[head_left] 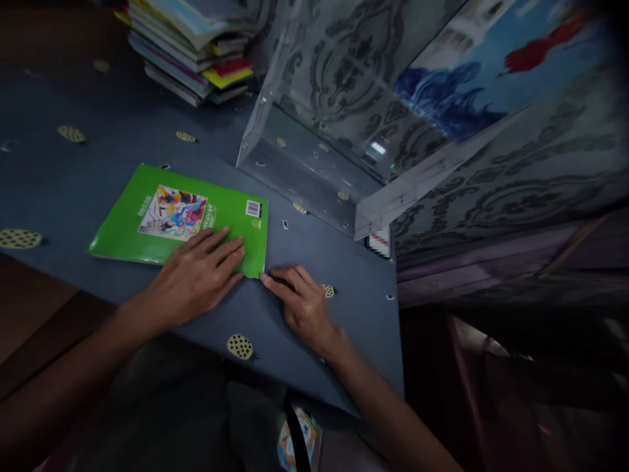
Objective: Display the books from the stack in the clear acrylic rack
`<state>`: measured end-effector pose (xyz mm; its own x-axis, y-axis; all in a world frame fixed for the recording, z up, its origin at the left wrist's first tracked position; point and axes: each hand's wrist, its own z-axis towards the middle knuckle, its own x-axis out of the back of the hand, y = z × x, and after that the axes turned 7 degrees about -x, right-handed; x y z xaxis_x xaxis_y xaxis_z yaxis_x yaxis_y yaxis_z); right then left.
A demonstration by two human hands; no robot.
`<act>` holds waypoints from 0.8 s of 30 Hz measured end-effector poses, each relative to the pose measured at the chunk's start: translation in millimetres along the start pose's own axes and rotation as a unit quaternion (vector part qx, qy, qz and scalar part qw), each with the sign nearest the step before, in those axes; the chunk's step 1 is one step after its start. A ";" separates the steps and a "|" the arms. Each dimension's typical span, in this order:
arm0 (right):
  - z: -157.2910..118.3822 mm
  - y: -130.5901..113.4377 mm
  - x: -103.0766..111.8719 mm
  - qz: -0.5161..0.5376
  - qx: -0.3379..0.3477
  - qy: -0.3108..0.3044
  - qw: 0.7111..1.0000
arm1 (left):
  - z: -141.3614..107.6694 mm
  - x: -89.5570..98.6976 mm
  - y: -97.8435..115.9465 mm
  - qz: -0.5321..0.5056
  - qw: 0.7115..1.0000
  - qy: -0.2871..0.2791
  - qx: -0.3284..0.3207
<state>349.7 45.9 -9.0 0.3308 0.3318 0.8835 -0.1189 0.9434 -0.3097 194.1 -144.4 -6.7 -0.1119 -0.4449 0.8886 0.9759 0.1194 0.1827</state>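
A green book (226, 216) with a colourful picture and a barcode on its cover lies flat on the blue patterned tablecloth (314, 249). Resting on its lower edge is my left hand (204, 269), palm down with fingers stretched out. At the book's lower right corner, my right hand (302, 301) touches the edge with its fingertips, thumb and index finger close together. Whether those fingertips pinch the cover is too small to tell for certain.
A clear acrylic stand (314, 177) stands behind and to the right of the book. At the back left rises a stack of books (191, 59). Patterned wallpaper and a blue picture (491, 72) are behind. The table's right edge lies beyond my right hand.
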 end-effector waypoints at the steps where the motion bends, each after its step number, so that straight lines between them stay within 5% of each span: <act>1: 0.1 0.0 0.2 -0.007 0.006 0.005 1.000 | -0.2 -0.2 -0.1 0.008 1.000 0.003 -0.005; 16: 4.4 -8.8 -6.5 -0.045 0.041 0.042 0.997 | -6.6 4.4 -6.3 0.039 0.999 -0.015 0.011; 24: 3.3 -12.1 -5.8 -0.046 0.008 0.025 0.999 | -48.2 29.0 -56.7 0.093 0.955 0.060 0.274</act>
<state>346.2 32.6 -9.2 0.3872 0.2447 0.8889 -0.1016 0.9696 -0.2226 144.5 -206.9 -11.6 0.1090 -0.4655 0.8783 0.7281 0.6389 0.2483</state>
